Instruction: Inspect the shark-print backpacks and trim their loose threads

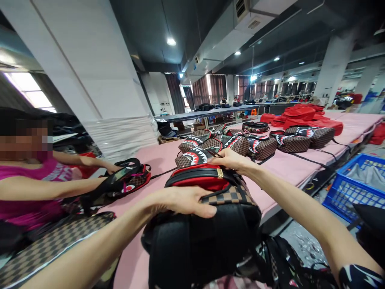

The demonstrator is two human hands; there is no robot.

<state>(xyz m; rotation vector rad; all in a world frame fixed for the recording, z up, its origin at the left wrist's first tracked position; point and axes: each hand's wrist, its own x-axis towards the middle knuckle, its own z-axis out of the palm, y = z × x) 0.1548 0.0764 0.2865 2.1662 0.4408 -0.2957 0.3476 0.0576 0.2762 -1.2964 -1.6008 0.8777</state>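
Observation:
A brown-checked backpack (pixel 231 197) with a black padded back and red lining stands in front of me on the pink table, its zipped top gaping. My left hand (pixel 188 201) grips its near rim, thumb outside on the checks and fingers hidden in the opening. My right hand (pixel 230 160) is closed at the far side of the opening, by the upper edge of the bag; its fingertips are partly hidden. The black zipper band (pixel 195 173) with a gold-coloured tab runs between the two hands.
Several checked bags with shark-mouth prints (pixel 231 143) lie beyond on the pink table (pixel 285 172). Red bags (pixel 303 116) are heaped farther back. At left, a co-worker (pixel 33 188) handles another bag (pixel 129 180). A blue crate (pixel 357 184) stands at right, below the table edge.

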